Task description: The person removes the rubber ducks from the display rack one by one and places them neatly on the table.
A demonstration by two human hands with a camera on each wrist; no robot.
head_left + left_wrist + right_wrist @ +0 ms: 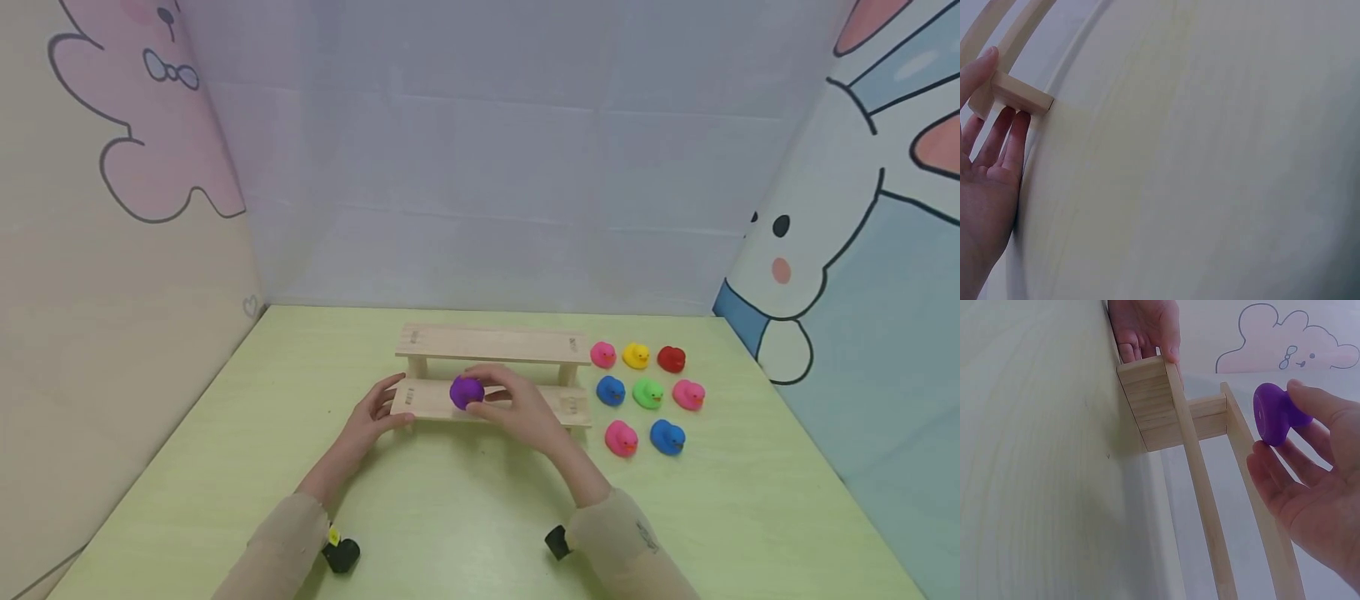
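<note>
A two-tier wooden shelf [491, 342] stands on the table. My left hand [370, 418] grips the left end of its lower tier; in the left wrist view the thumb is at the board and the fingers lie along the end block [1021, 94]. With thumb and fingertips, my right hand [525, 412] pinches a purple rubber duck [467, 392]. From the head, the duck overlaps the lower board, left of its middle. The right wrist view shows the duck's flat base [1267, 415] and the duck held beside the two boards.
Right of the shelf, several rubber ducks sit in rough rows, among them a yellow duck [636, 356], a red duck [671, 359] and a green duck [648, 393]. Nearest the front are a pink duck [622, 438] and a blue duck [667, 437]. Printed cloth walls surround the pale green table [465, 533].
</note>
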